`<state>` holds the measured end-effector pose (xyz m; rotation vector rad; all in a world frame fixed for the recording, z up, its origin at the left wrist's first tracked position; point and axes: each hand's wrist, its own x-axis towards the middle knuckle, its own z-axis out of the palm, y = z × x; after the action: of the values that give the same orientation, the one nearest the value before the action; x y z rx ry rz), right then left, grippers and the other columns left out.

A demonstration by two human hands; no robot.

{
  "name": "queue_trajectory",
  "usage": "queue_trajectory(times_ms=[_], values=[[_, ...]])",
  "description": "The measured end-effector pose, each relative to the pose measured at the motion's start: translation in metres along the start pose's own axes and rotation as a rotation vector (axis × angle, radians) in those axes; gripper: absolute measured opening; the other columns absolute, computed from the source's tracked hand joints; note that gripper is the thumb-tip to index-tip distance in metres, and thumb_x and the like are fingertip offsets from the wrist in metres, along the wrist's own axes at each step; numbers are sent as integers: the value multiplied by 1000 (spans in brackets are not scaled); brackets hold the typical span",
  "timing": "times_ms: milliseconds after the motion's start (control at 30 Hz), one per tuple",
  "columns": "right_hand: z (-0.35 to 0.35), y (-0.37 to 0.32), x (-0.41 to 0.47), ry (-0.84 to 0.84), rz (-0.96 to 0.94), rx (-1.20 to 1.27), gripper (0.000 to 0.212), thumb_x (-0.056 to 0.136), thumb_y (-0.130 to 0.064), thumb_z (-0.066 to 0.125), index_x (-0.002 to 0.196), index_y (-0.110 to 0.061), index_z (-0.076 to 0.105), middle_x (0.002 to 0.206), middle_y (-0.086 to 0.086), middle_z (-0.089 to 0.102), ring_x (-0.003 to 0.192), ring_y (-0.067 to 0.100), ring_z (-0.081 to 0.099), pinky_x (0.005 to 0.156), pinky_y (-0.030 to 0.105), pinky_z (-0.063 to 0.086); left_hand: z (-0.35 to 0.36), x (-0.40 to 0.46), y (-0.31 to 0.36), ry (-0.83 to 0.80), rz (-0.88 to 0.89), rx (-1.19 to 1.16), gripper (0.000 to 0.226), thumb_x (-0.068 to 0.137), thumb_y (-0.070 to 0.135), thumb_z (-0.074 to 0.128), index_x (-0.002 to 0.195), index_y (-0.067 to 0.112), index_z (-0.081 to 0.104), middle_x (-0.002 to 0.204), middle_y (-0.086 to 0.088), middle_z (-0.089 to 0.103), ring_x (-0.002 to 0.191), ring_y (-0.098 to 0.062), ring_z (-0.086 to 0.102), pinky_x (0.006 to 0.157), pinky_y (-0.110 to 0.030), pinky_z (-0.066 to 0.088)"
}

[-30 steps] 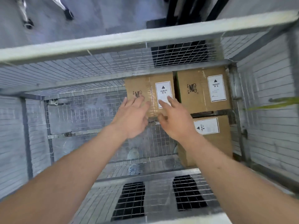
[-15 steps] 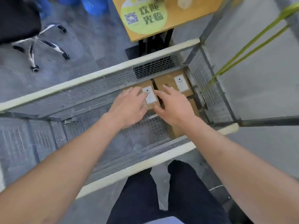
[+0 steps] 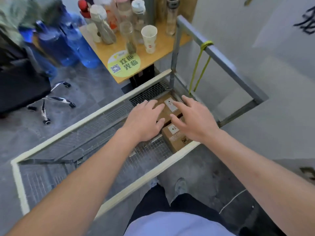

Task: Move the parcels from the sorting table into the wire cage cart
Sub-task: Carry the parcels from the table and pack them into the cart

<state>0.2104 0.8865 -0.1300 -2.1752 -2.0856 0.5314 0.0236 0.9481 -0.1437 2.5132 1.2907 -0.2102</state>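
Note:
I look straight down into the wire cage cart (image 3: 117,103), whose rim is pale and whose floor is mesh. Brown cardboard parcels with white labels lie in its far right corner: one (image 3: 167,108) at the back and one (image 3: 177,137) nearer to me. My left hand (image 3: 144,120) hovers above the cart with fingers spread and nothing in it. My right hand (image 3: 194,119) is beside it, also spread and empty, over the parcels. My hands cover part of the back parcel.
A wooden side table (image 3: 136,53) with bottles, a paper cup (image 3: 149,38) and a round green sticker stands behind the cart. Blue water jugs (image 3: 73,41) and a black office chair (image 3: 22,82) are at left. A white wall is at right.
My head has risen and pulled back, so the cart looks smaller and the table behind has come into view. Both hands have lifted off the back parcel, staying empty and spread.

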Motion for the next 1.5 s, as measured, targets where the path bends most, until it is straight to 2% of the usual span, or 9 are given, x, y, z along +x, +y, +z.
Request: queue_trajectory(times_ms=[200, 333, 467, 567, 733, 900, 1200, 1367, 1500], values=[[-41, 42, -48, 141, 118, 28, 60, 102, -60, 41, 155, -32, 44, 164, 7, 38, 149, 28, 37, 120, 45, 34, -34, 13, 66, 80, 146, 24, 60, 106, 48, 45, 160, 24, 34, 165, -5, 34, 151, -28, 31, 122, -49, 30], [-59, 62, -84, 196, 236, 54, 62, 101, -60, 41, 155, -30, 45, 161, 7, 42, 146, 26, 41, 117, 45, 38, -49, 25, 104, 101, 291, 35, 61, 105, 48, 48, 159, 24, 36, 162, -5, 38, 149, -27, 34, 119, -45, 36], [-70, 71, -127, 281, 430, 45, 61, 100, -59, 45, 152, -28, 51, 153, 6, 52, 135, 28, 52, 109, 43, 44, -58, 35, 145, 90, 505, 65, 60, 104, 46, 49, 159, 25, 35, 162, -5, 37, 149, -26, 34, 116, -45, 38], [-71, 66, -165, 354, 592, 63, 68, 95, -64, 35, 149, -26, 53, 150, 5, 55, 132, 28, 54, 109, 45, 44, -65, 35, 176, 64, 676, 79, 60, 104, 44, 50, 159, 25, 35, 162, -5, 37, 149, -28, 34, 116, -47, 40], [-66, 39, -238, 481, 864, 85, 58, 101, -56, 48, 150, -24, 52, 154, 6, 51, 139, 28, 49, 115, 45, 40, -72, 9, 228, 4, 935, 103, 59, 105, 46, 48, 159, 27, 34, 163, -2, 35, 148, -28, 34, 114, -46, 39], [-63, 8, -315, 594, 1095, 65, 58, 101, -57, 48, 150, -26, 52, 155, 3, 50, 140, 26, 47, 114, 43, 40, -74, -39, 280, -17, 1193, 117, 58, 106, 47, 46, 159, 29, 32, 162, 1, 35, 147, -25, 36, 114, -46, 40], [-41, -57, -462, 746, 1439, 29, 57, 97, -58, 47, 144, -27, 57, 152, 2, 53, 136, 23, 51, 111, 42, 44, -43, -156, 371, -62, 1613, 124, 57, 102, 45, 53, 153, 22, 46, 149, -4, 49, 135, -27, 50, 107, -46, 48], [-18, -98, -545, 770, 1601, 42, 58, 99, -59, 48, 147, -28, 55, 155, 0, 49, 140, 20, 47, 114, 40, 40, -19, -246, 410, -70, 1764, 123, 57, 102, 47, 53, 155, 28, 42, 154, 3, 44, 137, -21, 47, 103, -39, 51], [8, -128, -615, 799, 1710, 85, 56, 99, -59, 48, 146, -29, 56, 154, -1, 49, 138, 22, 48, 111, 42, 41, 4, -321, 438, -117, 1843, 141, 55, 104, 47, 52, 155, 31, 40, 154, 5, 44, 138, -20, 46, 102, -39, 51]])
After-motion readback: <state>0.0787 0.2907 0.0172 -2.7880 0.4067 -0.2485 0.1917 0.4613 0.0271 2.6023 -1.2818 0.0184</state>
